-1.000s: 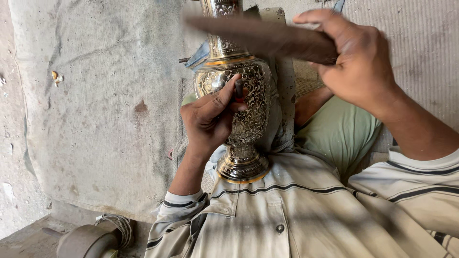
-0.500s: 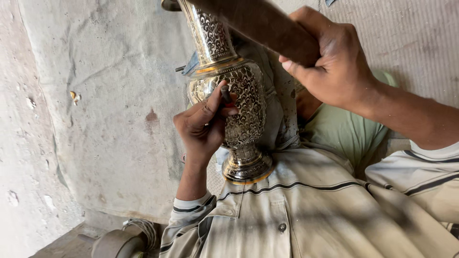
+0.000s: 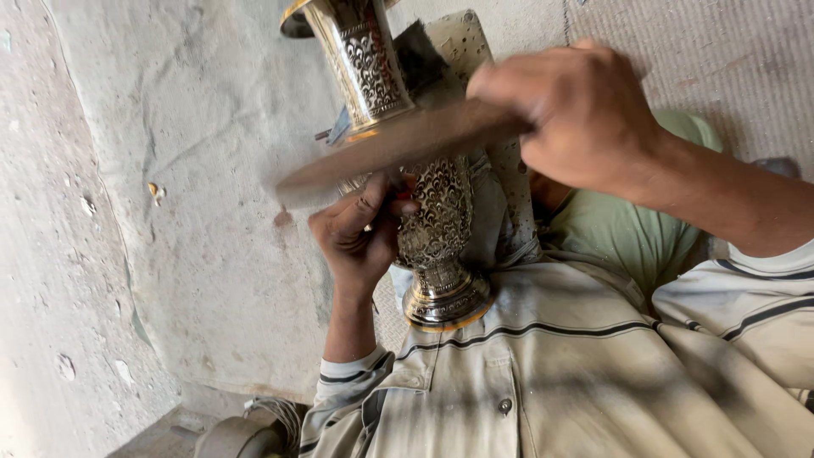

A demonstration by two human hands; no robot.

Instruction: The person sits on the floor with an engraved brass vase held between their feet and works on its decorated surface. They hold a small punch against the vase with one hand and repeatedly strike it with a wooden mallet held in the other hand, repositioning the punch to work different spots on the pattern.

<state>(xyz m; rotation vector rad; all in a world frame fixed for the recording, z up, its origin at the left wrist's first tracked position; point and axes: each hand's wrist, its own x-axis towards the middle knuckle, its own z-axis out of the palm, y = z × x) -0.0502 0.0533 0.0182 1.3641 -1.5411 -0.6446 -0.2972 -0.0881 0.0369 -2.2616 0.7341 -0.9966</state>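
Observation:
An engraved silver-and-gold metal vase lies propped with its foot against my striped shirt and its mouth pointing away. My left hand rests on the vase's belly, fingers pinched on a small tool that is mostly hidden. My right hand grips a brown wooden stick, blurred with motion, which crosses in front of the vase's neck just above my left hand.
A rough grey plaster surface fills the left side. A green cushion lies under my right forearm, with a ribbed mat beyond it. A dark round object sits at the bottom edge.
The wooden stick has swung down from above the vase's mouth to across its neck, near my left hand. My left hand stays on the belly.

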